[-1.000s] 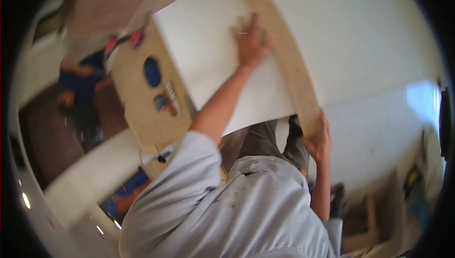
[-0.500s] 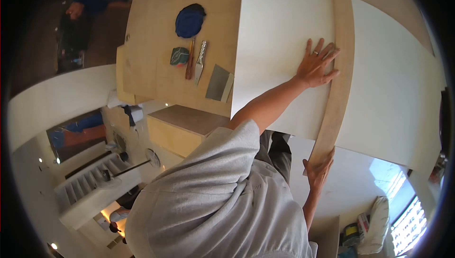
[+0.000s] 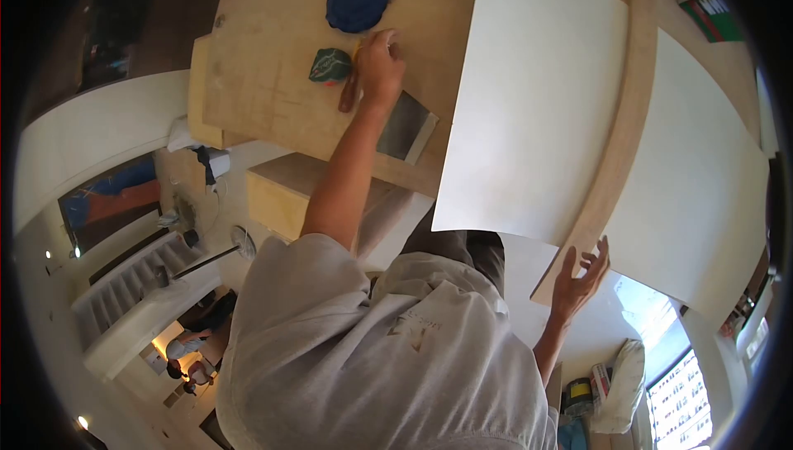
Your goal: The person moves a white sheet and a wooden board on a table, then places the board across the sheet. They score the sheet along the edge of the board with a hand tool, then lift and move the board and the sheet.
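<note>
My left hand (image 3: 381, 67) is closed with bent fingers over the spot where a silver knife lay; the hand hides the knife. Just left of it are a brown wooden-handled tool (image 3: 348, 95) and a green patterned tape-like piece (image 3: 330, 66). My right hand (image 3: 580, 279), fingers spread, is at the near end of a long wooden strip (image 3: 615, 152); whether it touches is hard to tell. The strip lies across white sheets, one on the left (image 3: 537, 103) and one on the right (image 3: 702, 161).
A round dark blue pad (image 3: 360, 1) and a grey rectangular plate (image 3: 406, 126) rest on the plywood table (image 3: 273, 61). A green box (image 3: 715, 17) is at the far right. A wooden box (image 3: 285, 194) stands below the table. Other people (image 3: 188, 359) are in the distance.
My left hand has left the wooden strip and moved left to the tools, covering the silver knife. My right hand has loosened and spread its fingers at the strip's near end. The view has shifted.
</note>
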